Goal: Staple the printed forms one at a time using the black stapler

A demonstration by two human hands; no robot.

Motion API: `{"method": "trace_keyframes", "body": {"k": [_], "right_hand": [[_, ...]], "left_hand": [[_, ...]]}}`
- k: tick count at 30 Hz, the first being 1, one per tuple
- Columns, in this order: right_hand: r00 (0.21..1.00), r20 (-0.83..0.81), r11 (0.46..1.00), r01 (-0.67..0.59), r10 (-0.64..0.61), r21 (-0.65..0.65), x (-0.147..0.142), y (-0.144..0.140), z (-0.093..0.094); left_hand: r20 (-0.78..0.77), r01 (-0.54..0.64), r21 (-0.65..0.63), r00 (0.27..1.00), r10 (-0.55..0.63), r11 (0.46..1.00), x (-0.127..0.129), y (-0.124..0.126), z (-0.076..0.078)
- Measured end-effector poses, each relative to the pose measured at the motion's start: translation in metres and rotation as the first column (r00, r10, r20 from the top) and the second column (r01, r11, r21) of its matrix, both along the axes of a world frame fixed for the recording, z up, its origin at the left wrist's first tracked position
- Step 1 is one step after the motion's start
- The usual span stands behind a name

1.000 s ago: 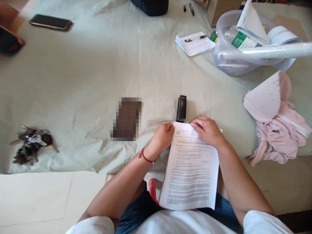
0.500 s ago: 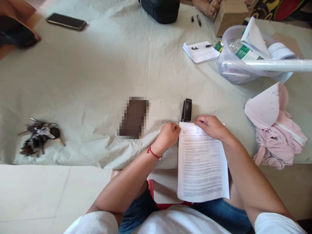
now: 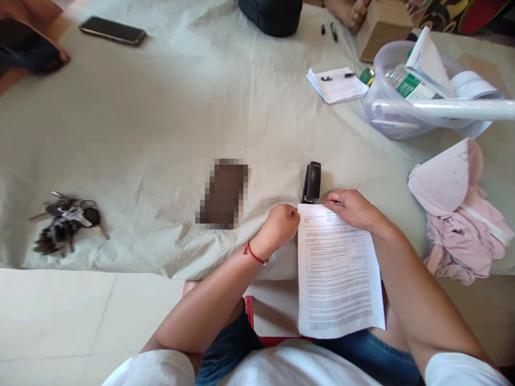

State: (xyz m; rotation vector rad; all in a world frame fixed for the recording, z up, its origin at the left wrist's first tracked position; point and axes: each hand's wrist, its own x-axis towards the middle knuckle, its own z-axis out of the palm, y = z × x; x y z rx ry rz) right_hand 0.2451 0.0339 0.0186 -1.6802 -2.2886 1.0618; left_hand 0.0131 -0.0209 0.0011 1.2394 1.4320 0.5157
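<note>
A printed sheet of paper (image 3: 340, 273) hangs over the table's near edge, its lower part above my lap; whether more sheets lie under it I cannot tell. My left hand (image 3: 284, 225) is closed at the paper's upper left corner, pinching its edge. Along the top edge, my right hand (image 3: 349, 208) grips the paper between thumb and fingers. Just beyond the paper's top, between my hands, a black stapler (image 3: 311, 182) lies on the cloth, its near end close to the sheet.
Left of my hands lie a blurred-out dark rectangle (image 3: 222, 194) and a bunch of keys (image 3: 70, 222). Rightward are pink clothing (image 3: 462, 214) and a plastic basin (image 3: 396, 120) of items. Farther off are a notepad (image 3: 341, 91), a phone (image 3: 112, 30), a black case (image 3: 271, 16) and other people's hands.
The view has shifted slightly, so most things sit a little farther right. My hands keep their hold on the paper, and the stapler stays where it lay.
</note>
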Motion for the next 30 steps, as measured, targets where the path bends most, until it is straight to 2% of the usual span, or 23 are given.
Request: {"method": "trace_keyframes", "body": {"k": [5,11,19,25,30], "right_hand": [[0.995,0.083,0.996,0.064,-0.059,-0.067,-0.008,0.004,0.008],[0.974,0.195,0.985,0.135,-0.112,-0.109,-0.014,0.011,0.017],[0.965,0.125,0.956,0.250,-0.232,-0.151,-0.004,0.015,0.019],[0.981,0.045,0.981,0.191,-0.189,-0.042,0.002,0.010,0.008],[0.981,-0.003,0.981,0.194,-0.194,0.028,0.001,0.006,0.001]], "left_hand": [[-0.002,0.004,-0.006,1.000,-0.004,1.000,0.000,0.001,0.002],[0.017,-0.005,-0.072,1.000,0.006,0.997,0.001,0.001,0.004],[-0.040,0.080,-0.045,0.996,-0.082,0.996,0.000,0.004,0.000],[-0.027,0.093,-0.046,0.995,-0.094,0.995,-0.001,0.003,0.002],[-0.021,0.084,-0.044,0.996,-0.085,0.995,-0.003,0.001,0.008]]}}
